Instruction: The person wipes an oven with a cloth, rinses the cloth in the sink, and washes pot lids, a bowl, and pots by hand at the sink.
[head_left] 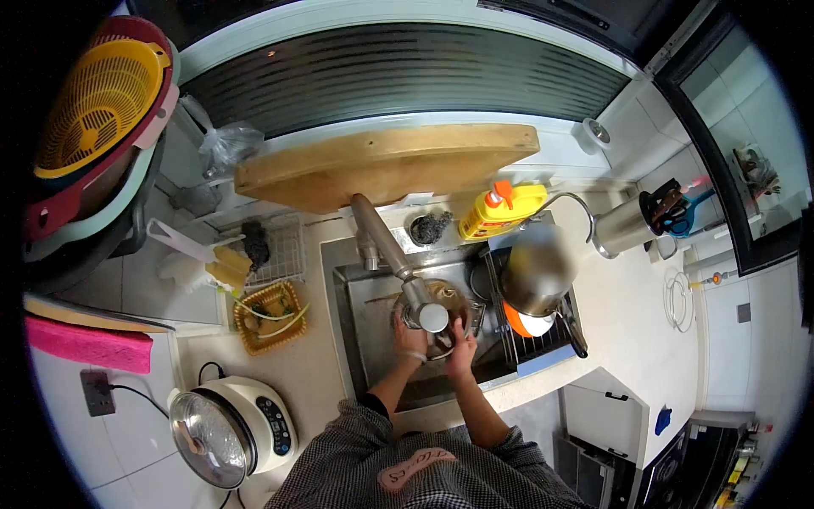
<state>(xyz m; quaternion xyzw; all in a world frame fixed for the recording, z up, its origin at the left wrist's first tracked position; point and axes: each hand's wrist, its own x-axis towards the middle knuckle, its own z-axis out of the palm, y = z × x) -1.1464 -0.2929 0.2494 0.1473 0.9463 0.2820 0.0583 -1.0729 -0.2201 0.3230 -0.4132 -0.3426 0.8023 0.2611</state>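
Both of my hands are down in the steel sink (356, 339), on either side of a round, brownish bowl (454, 297). My left hand (410, 337) grips its left side, with a band around the wrist. On the lower right side, my right hand (460, 349) has its fingers curled round the rim. The head of the faucet (432, 317) hangs right above the bowl and hides part of it and some of my left fingers. Something dark lies inside the bowl, too unclear to name.
A drying rack at the sink's right holds a metal pot (538, 276). Behind stand a yellow detergent bottle (504, 209) and a wooden board (390, 161). Left are a yellow basket (270, 318) with greens and a white electric cooker (271, 424). A utensil holder (623, 227) stands right.
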